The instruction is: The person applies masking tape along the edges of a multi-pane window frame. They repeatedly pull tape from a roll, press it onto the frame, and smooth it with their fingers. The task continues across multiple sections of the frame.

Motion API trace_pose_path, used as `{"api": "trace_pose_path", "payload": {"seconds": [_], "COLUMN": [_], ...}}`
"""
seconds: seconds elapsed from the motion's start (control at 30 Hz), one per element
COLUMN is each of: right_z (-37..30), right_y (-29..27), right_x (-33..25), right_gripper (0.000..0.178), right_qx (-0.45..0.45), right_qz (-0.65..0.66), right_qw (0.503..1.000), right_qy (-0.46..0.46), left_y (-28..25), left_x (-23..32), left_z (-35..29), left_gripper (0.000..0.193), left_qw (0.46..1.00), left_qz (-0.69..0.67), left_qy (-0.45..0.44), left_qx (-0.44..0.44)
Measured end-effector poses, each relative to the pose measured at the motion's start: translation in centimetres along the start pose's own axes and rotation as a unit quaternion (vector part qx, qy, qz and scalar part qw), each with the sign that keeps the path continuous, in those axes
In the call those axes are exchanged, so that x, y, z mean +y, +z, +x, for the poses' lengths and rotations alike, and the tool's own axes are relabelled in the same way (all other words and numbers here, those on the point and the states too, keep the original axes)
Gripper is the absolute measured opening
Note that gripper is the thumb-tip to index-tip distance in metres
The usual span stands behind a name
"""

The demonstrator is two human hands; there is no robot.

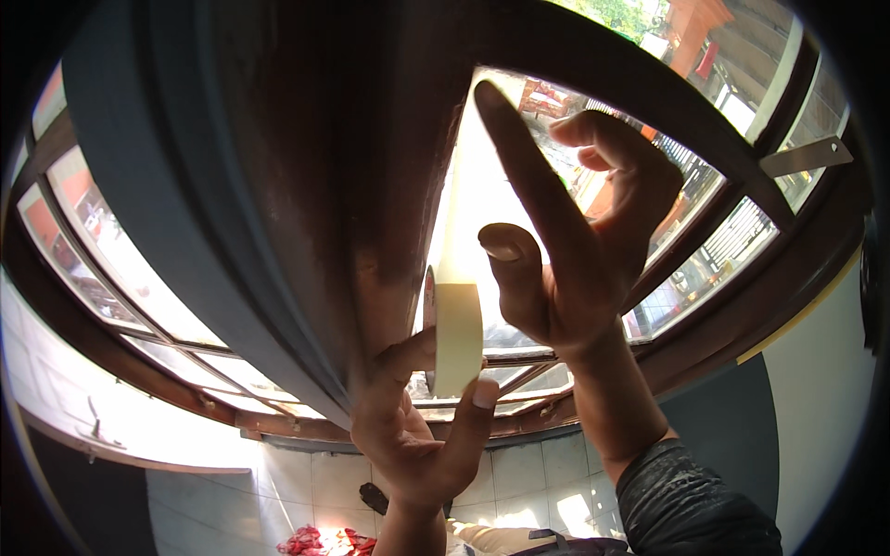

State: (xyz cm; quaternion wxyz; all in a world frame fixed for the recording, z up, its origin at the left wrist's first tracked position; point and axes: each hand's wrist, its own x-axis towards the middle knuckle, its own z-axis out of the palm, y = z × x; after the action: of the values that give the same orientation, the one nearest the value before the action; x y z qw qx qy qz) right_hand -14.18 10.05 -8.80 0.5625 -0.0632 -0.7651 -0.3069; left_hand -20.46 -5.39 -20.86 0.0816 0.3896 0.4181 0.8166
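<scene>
My left hand grips a roll of cream masking tape between thumb and fingers, low beside a dark brown wooden window frame. From the roll a pale tape strip runs up along the frame's edge, washed out by bright light. My right hand is raised with its index finger stretched to the upper corner of the glass pane, near the strip's top. Its thumb stands apart and the other fingers are bent, with nothing held. Whether the fingertip touches the tape, I cannot tell.
More glazed window panes curve around on the left. A flat metal piece with a hole juts from the frame at right. Below lie white floor tiles and a red and white cloth.
</scene>
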Motion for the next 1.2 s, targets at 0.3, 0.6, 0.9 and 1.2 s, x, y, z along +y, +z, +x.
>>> {"api": "trace_pose_path", "payload": {"seconds": [0.3, 0.6, 0.9, 1.2], "right_z": [0.9, 0.7, 0.4, 0.2], "right_y": [-1.5, -0.4, -1.0, 0.4], "right_x": [2.8, 3.3, 2.9, 3.2], "right_gripper": [0.05, 0.057, 0.061, 0.056], "right_qx": [-0.087, -0.076, -0.158, -0.033], "right_qz": [-0.093, -0.184, -0.212, -0.175], "right_qw": [0.983, 0.957, 0.948, 0.959], "right_qy": [-0.133, -0.213, -0.176, -0.218], "left_y": [-0.3, 0.2, -1.3, -2.4], "left_x": [-2.7, -2.8, -4.1, -5.4], "left_z": [-0.9, -2.4, -4.9, -9.4], "left_gripper": [0.029, 0.039, 0.023, 0.022], "left_qw": [0.994, 0.985, 0.975, 0.981], "left_qz": [0.087, 0.154, 0.213, 0.178], "left_qy": [0.07, -0.01, 0.043, -0.011], "left_qx": [0.008, 0.075, 0.044, 0.074]}}
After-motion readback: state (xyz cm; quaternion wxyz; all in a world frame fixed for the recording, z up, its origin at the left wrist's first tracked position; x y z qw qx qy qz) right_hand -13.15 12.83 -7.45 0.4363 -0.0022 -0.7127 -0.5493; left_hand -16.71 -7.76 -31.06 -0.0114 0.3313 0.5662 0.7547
